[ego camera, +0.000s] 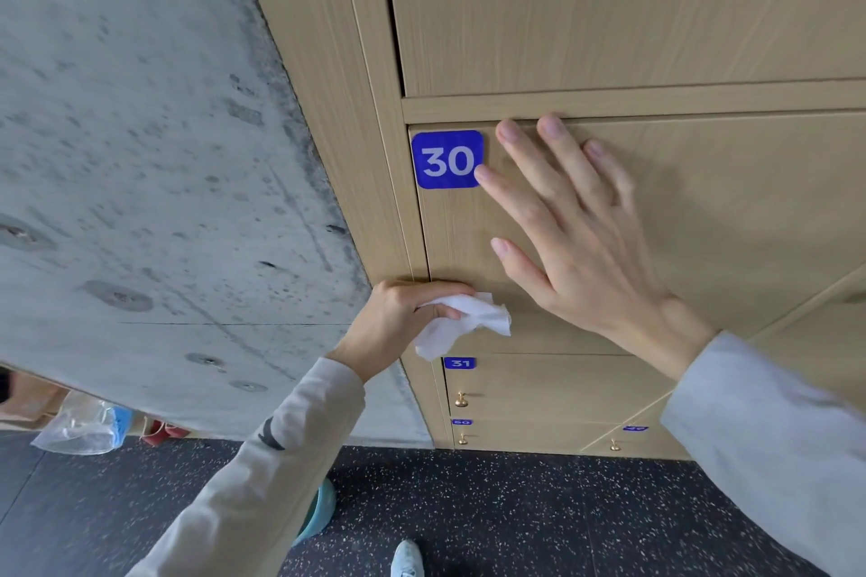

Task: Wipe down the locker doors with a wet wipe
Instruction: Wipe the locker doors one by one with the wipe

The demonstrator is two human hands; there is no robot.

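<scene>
Wet wipe (pixel 461 319) clenched in left hand (pixel 398 319) at door 30 (pixel 703 225) 7 o'clock corner; right hand (pixel 576 230) splayed flat. Lower doors (pixel 539 384) judged pending.

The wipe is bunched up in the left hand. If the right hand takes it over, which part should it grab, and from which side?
Probably the loose crumpled end of the wipe, hanging right of and below the left hand. Come in from the right: that end is free, while the left hand's fingers cover the other. The right hand lies flat on door 30.
</scene>
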